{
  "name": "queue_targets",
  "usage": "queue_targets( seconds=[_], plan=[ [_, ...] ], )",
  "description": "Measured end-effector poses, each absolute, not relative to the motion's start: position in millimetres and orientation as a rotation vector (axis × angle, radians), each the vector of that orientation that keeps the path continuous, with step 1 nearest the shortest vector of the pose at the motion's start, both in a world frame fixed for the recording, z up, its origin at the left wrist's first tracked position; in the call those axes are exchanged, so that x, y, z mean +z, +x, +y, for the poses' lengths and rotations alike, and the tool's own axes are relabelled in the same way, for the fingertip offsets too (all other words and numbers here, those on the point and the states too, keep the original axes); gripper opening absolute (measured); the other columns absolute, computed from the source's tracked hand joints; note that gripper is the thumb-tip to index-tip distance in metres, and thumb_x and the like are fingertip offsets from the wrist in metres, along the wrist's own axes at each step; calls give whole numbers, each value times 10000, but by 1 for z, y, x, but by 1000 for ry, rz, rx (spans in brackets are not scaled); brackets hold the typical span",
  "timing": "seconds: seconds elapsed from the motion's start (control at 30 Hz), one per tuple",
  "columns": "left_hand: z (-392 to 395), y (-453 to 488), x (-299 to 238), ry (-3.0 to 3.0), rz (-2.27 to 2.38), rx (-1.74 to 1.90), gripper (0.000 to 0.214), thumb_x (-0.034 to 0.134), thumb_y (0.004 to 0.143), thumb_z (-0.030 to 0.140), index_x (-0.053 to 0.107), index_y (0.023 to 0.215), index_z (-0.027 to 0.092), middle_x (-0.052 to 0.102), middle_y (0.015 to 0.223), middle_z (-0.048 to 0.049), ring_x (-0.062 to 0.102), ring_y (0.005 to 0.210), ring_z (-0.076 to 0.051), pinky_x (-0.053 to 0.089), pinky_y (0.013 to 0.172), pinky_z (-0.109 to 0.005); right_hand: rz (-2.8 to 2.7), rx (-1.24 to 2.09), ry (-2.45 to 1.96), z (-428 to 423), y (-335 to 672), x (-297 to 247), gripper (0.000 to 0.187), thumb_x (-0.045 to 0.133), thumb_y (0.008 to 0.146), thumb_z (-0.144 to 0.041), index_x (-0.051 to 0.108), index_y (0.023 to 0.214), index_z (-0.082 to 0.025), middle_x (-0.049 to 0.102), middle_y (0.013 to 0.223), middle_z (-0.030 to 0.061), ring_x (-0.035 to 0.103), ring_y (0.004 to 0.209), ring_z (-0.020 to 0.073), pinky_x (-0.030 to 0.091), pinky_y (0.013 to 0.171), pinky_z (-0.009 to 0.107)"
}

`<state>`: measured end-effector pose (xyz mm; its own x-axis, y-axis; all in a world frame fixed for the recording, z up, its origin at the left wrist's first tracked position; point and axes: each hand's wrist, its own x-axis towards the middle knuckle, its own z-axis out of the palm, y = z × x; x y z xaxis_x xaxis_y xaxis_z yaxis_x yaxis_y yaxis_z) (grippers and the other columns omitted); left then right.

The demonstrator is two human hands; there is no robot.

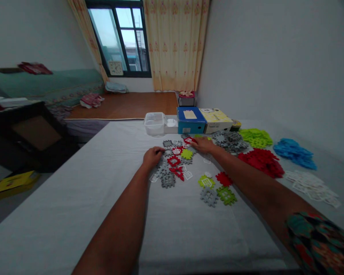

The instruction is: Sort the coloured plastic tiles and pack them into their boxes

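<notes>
Covering the bench (74,198) is a plain pale-grey cloth. Room: white walls. The window (120,36) w/ dark frame and the patterned yellow curtain (176,42) are well beyond the fingers. A wooden platform (126,105) and a bed (46,86) w/ green cover lie beyond and to the left of them.

Labels: the blue box (190,120) has a pale label on its lid and the yellow-white box (216,119) has print. Text on both is too small to read.

Containers: the clear tub (154,123) sits beyond the left fingers, lid off. Contents can't be made out.

Hands:
- left hand (153,156): fingers bent down onto the grey tiles (166,173). Grip can't be told.
- right hand (203,144): fingertips rest on a red tile (190,140), just short of the blue box. Whether they pinch it can't be told.

Between both sets of fingers lie mixed red, green and grey tiles, interlocked. To the right of the right fingers: grey pile (229,140), green pile (256,137), red pile (262,160), blue pile (294,152), then white inserts (312,185).
</notes>
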<state>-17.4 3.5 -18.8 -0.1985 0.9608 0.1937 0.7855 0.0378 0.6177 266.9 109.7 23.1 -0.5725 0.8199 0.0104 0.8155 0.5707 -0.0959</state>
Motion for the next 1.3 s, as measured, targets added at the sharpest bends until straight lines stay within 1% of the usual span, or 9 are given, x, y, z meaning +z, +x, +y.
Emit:
queue_targets(
  seconds=[0.13, 0.23, 0.37, 0.5, 0.7, 0.9, 1.1, 1.23, 1.3],
  plan=[
    [5, -19, -20, 1788, 2046, 921, 353, 512, 793, 191, 763, 1032, 257, 760, 1030, -5, 667, 993, -194, 500, 897, -287, -2759, 188, -1312, 82, 262, 22, 560, 298, 977, -593, 583, 1293, -230, 614, 1312, 125, 547, 1181, 285, 417, 966, 425],
    [4, -18, -19, 1785, 2006, 988, 352, 504, 795, 201, 767, 1024, 244, 762, 1018, -8, 672, 981, -192, 502, 900, -283, -2713, 226, -1156, 80, 269, 31, 445, 290, 1023, -416, 628, 1246, -233, 654, 1269, 82, 589, 1142, 226, 428, 964, 346],
    [2, -17, -17, 1768, 2003, 978, 360, 502, 786, 185, 765, 1027, 239, 759, 1037, -13, 673, 984, -188, 498, 906, -281, -2617, 106, -1388, 99, 289, 42, 370, 415, 974, -231, 634, 1268, -180, 631, 1314, 105, 588, 1192, 230, 424, 998, 324],
    [2, -18, -16, 1778, 2018, 961, 356, 502, 788, 192, 762, 1026, 239, 760, 1034, -15, 669, 996, -197, 499, 911, -295, -2787, 157, -1423, 108, 298, 36, 439, 655, 854, -291, 633, 1280, -187, 644, 1289, 130, 616, 1154, 274, 445, 979, 347],
    [2, -19, -14, 1780, 2005, 976, 353, 498, 760, 208, 767, 988, 240, 764, 1023, -5, 677, 994, -190, 500, 928, -283, -2784, 210, -1394, 103, 297, 35, 464, 745, 775, -317, 671, 1215, -189, 701, 1168, 106, 656, 1028, 228, 476, 866, 279],
    [5, -27, -16, 1696, 1955, 1113, 336, 502, 752, 312, 761, 951, 233, 768, 1002, -15, 691, 976, -206, 506, 942, -295, -2527, 291, -1228, 102, 327, 68, 216, 667, 835, -274, 745, 1033, -240, 755, 958, 24, 676, 846, 177, 466, 732, 249],
    [3, -28, -13, 1657, 1909, 1114, 301, 528, 710, 342, 752, 890, 255, 768, 974, -16, 692, 979, -226, 509, 953, -320, -2080, 38, -1459, 142, 439, 106, 175, 686, 784, -275, 737, 925, -184, 749, 905, 44, 658, 799, 166, 467, 731, 257],
    [3, -25, -8, 1616, 1956, 1099, 277, 535, 687, 342, 749, 850, 277, 768, 958, 1, 688, 983, -232, 509, 959, -329, -1844, -64, -1794, 161, 521, 101, 110, 697, 751, -248, 720, 809, -158, 740, 835, 72, 647, 756, 170, 467, 692, 269],
    [3, -24, -6, 1601, 1972, 1090, 272, 535, 675, 338, 749, 833, 280, 769, 940, 7, 688, 978, -234, 511, 957, -331, -1779, -57, -1807, 155, 542, 90, 141, 668, 796, -275, 707, 769, -142, 724, 782, 84, 628, 713, 159, 464, 667, 272]
  ],
)
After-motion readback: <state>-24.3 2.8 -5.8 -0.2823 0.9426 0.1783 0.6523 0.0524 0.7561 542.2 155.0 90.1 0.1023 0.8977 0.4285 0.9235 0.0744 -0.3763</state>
